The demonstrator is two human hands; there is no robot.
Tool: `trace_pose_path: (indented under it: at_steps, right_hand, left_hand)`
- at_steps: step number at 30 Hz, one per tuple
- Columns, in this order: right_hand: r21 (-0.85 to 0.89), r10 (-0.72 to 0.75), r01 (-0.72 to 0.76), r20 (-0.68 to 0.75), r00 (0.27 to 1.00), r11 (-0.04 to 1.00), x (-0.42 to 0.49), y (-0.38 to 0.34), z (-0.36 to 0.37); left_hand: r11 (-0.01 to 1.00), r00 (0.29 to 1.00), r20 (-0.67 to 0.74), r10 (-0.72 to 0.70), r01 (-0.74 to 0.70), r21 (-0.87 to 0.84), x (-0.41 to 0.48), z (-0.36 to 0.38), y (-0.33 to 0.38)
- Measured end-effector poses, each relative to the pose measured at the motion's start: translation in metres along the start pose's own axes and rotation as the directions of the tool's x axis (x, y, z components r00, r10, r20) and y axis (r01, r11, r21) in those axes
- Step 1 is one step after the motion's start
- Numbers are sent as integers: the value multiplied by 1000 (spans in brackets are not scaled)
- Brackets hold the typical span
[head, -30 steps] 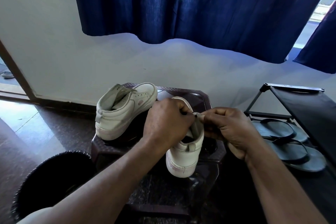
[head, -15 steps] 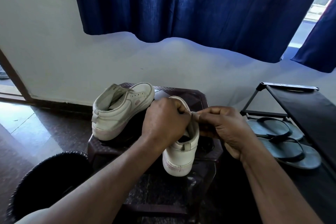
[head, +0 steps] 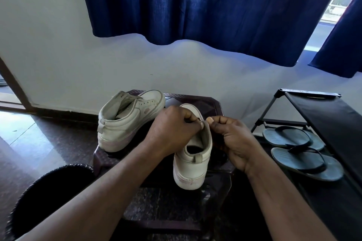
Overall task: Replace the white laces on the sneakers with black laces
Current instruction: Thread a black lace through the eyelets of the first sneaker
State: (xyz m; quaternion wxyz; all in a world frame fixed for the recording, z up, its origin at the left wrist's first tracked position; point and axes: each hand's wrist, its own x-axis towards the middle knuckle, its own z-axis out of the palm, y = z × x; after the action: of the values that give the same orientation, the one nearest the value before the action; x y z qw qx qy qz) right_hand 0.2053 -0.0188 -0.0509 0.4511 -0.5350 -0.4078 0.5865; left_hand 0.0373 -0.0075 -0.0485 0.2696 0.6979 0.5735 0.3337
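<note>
Two white sneakers stand on a dark brown stool (head: 213,103). The left sneaker (head: 129,119) lies angled with its toe toward the wall and shows empty eyelets. The right sneaker (head: 193,160) has its heel toward me. My left hand (head: 172,129) grips the upper of the right sneaker, fingers curled over its tongue area. My right hand (head: 233,141) pinches the sneaker's right edge by the eyelets, thumb tip beside my left thumb. A dark shape below my right hand may be a black lace; the shoe's front is hidden by my hands.
A black round bin (head: 49,197) stands at the lower left beside the stool. A black shoe rack (head: 321,115) at the right holds a pair of grey-blue flip-flops (head: 301,150). A blue curtain (head: 195,6) hangs above the white wall. A doorway opens at far left.
My hands stay together on the right sneaker; the fingertips shifted slightly at its top edge. The left sneaker has not moved.
</note>
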Motion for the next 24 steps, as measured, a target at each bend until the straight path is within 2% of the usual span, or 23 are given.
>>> trace_pose_path:
  at_steps: [3, 6, 8, 10, 12, 14, 16, 19, 24]
  right_hand:
    - [-114, -55, 50, -41, 998, 992, 6, 3, 0]
    - [-210, -114, 62, -246, 962, 976, 15, 3, -14]
    - [-247, -159, 58, -412, 897, 967, 22, 4, -35]
    - [-425, -275, 28, -533, 800, 905, 27, 6, -57]
    - [-601, -356, -26, -506, 786, 799, 24, 6, -62]
    - [-659, -406, 54, -394, 825, 750, 19, 5, -52]
    - [-575, -386, 192, -236, 892, 795, 14, 2, -35]
    - [-547, -316, 244, -40, 948, 801, 14, 5, -18]
    - [-546, -278, 223, -19, 960, 808, 18, 8, -16]
  left_hand:
    - [999, 1000, 9, -23, 23, -33, 1, -1, -1]
    - [993, 997, 15, -72, 73, -90, 1, 0, -1]
    - [992, 997, 22, -74, 76, -104, 1, 1, -1]
    - [989, 997, 25, -75, 77, -124, 0, 1, -1]
    - [985, 996, 32, -85, 89, -151, 0, 1, -1]
    - [981, 995, 38, -89, 94, -167, -1, 0, -1]
    - [982, 996, 34, -80, 85, -168, -1, 1, -1]
    - [981, 998, 15, -55, 57, -187, -1, 2, -1]
    - [973, 998, 17, -58, 61, -223, 0, 4, -4]
